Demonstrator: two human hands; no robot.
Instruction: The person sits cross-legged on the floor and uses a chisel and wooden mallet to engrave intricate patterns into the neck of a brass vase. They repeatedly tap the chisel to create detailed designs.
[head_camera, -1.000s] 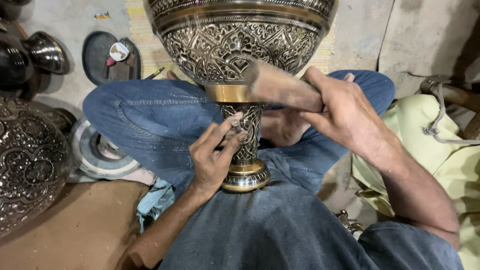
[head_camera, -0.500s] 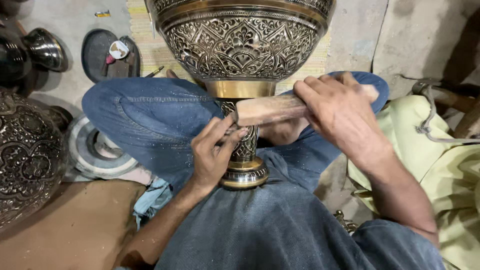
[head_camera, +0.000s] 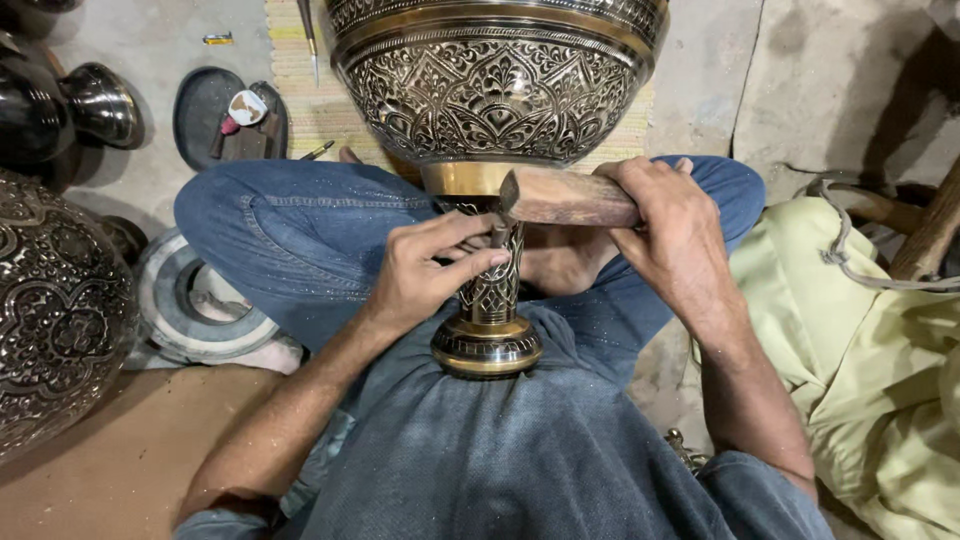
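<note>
An engraved brass vase (head_camera: 495, 90) lies across the person's lap, its foot against the belly. The left hand (head_camera: 425, 275) pinches a small tool (mostly hidden) at the stem; the right hand (head_camera: 675, 225) is clenched round a wooden mallet (head_camera: 565, 197). Another embossed vessel (head_camera: 55, 310) crowds the left, yellow cloth (head_camera: 870, 370) the right

Both forearms reaching forward over crossed legs; left hand (head_camera: 425, 275) pinching with fingertips, right hand (head_camera: 670, 225) gripping in a closed fist.

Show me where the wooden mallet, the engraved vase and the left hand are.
wooden mallet (head_camera: 565, 197), head view, on its wooden head
engraved vase (head_camera: 495, 75), head view, on its bowl
left hand (head_camera: 425, 270), head view, on its back
</note>
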